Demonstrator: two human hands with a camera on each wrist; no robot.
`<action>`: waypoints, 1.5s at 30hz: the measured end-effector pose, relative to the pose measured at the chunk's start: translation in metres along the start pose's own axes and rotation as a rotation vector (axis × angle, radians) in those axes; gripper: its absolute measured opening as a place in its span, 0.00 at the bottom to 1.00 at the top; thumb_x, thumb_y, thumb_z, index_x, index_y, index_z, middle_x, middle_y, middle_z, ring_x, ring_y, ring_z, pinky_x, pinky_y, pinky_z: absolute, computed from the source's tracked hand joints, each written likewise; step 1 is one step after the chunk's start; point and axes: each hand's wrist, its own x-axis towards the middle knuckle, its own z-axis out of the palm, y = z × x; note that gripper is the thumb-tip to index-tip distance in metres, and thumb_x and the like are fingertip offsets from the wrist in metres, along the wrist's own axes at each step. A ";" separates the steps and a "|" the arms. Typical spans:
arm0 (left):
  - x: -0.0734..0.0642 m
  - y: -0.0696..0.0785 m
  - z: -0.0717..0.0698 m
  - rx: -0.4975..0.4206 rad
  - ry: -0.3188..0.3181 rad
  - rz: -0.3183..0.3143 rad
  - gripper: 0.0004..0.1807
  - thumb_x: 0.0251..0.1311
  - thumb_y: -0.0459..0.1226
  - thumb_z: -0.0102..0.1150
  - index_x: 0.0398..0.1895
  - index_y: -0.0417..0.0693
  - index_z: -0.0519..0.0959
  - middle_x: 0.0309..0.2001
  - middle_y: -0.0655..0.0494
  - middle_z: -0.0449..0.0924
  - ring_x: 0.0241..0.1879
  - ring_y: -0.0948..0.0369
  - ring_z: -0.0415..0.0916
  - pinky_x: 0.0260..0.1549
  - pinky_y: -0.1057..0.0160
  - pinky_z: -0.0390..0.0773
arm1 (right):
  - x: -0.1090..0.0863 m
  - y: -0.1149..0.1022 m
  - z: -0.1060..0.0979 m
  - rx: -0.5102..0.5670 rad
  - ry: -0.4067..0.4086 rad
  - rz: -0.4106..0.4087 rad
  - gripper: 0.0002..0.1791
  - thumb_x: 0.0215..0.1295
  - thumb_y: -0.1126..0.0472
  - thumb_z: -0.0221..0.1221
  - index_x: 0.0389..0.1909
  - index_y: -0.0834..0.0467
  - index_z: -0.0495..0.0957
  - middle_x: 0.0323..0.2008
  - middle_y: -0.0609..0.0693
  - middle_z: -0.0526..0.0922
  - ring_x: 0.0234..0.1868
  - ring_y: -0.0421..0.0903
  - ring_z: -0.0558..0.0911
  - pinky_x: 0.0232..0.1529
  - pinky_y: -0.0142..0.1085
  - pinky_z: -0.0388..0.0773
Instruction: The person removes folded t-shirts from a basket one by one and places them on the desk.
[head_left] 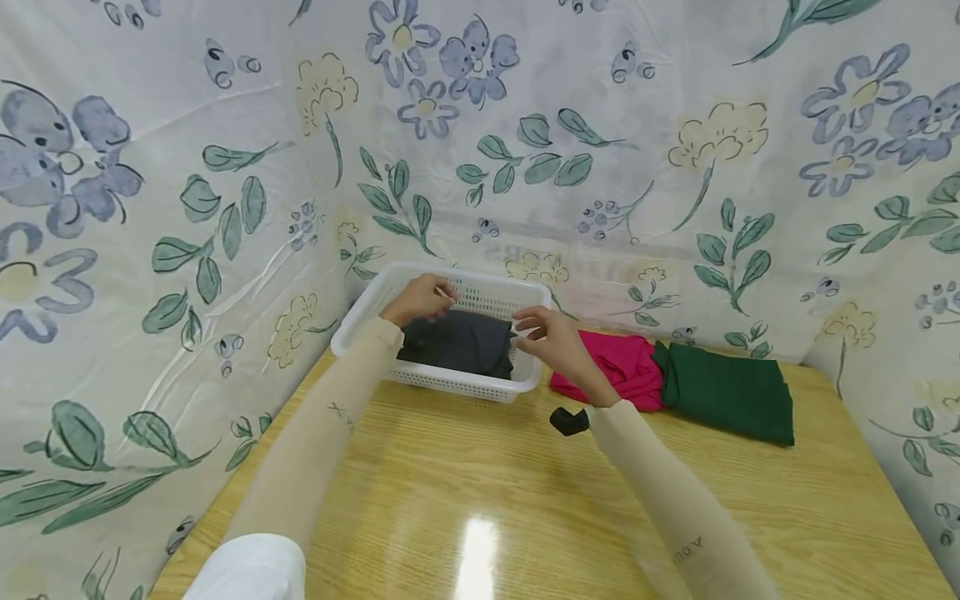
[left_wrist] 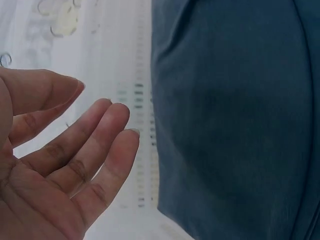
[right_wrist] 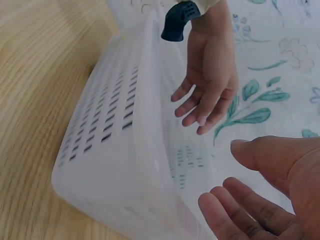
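Note:
A folded dark cloth lies inside a white plastic basket on the table; the left wrist view shows the same dark cloth close up, bluish there. My left hand hovers over the basket's left part, and in its wrist view the left hand has loosely bent fingers apart from the cloth. Near the basket's right end is my right hand, thumb and fingers spread with nothing between them. The right wrist view has the right hand beside the basket rim, with the left hand beyond.
Right of the basket lie a crumpled-looking pink cloth and a folded green cloth, side by side. They rest on the wooden table. A floral curtain stands right behind the basket and along the left side.

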 end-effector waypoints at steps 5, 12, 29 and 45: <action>-0.002 -0.008 -0.008 0.008 0.008 -0.031 0.15 0.74 0.33 0.55 0.56 0.33 0.81 0.50 0.36 0.82 0.38 0.50 0.82 0.32 0.58 0.83 | 0.010 -0.009 0.014 0.015 -0.034 0.030 0.23 0.69 0.62 0.67 0.64 0.57 0.77 0.57 0.62 0.82 0.48 0.54 0.85 0.48 0.44 0.84; -0.009 -0.014 -0.014 -0.001 -0.002 -0.080 0.16 0.75 0.33 0.53 0.57 0.30 0.79 0.52 0.36 0.81 0.40 0.50 0.81 0.35 0.56 0.83 | 0.022 -0.012 0.030 0.078 -0.050 0.135 0.24 0.68 0.62 0.67 0.63 0.59 0.76 0.53 0.60 0.82 0.49 0.54 0.84 0.51 0.50 0.83; -0.015 -0.029 -0.023 0.077 0.020 -0.181 0.16 0.74 0.34 0.52 0.56 0.31 0.79 0.56 0.37 0.77 0.49 0.48 0.74 0.44 0.51 0.82 | 0.042 -0.011 0.053 0.015 -0.034 0.294 0.25 0.69 0.61 0.67 0.63 0.63 0.76 0.54 0.61 0.80 0.49 0.57 0.82 0.51 0.48 0.82; -0.008 -0.038 -0.024 0.159 -0.231 -0.301 0.17 0.75 0.38 0.53 0.58 0.36 0.76 0.58 0.39 0.72 0.44 0.48 0.71 0.46 0.47 0.78 | 0.050 -0.004 0.070 -0.180 -0.096 0.419 0.26 0.68 0.55 0.67 0.61 0.63 0.74 0.60 0.61 0.79 0.59 0.58 0.79 0.58 0.49 0.78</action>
